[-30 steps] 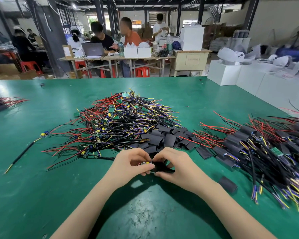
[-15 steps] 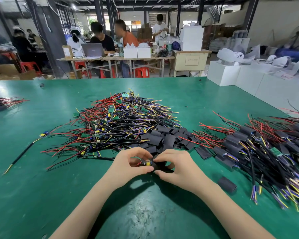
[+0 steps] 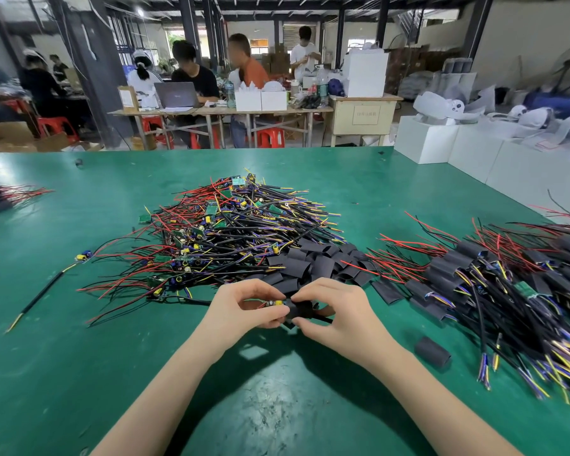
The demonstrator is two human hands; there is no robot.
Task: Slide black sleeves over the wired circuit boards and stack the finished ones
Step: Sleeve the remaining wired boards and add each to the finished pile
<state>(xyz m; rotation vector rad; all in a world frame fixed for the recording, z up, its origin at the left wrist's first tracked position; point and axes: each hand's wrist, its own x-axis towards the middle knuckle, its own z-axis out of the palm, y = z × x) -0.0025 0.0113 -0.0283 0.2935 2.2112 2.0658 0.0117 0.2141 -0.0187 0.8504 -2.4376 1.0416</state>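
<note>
The left hand (image 3: 244, 307) pinches a small circuit board (image 3: 273, 303) by its edge, and the right hand (image 3: 336, 311) has its fingers curled around a black sleeve (image 3: 298, 311) just beside it. I judge the sleeve mouth is turned toward the board so the board can go inside; it is only at the opening now.

On the green counter (image 3: 79, 373) the heap of bare boards (image 3: 231, 235) is behind the hands, too many to count. Loose sleeves (image 3: 313, 261) lie near, maybe two dozen. One single sleeve (image 3: 432, 352) lies apart at the right. The finished pile (image 3: 494, 281) is on the right, close for stacking.
</note>
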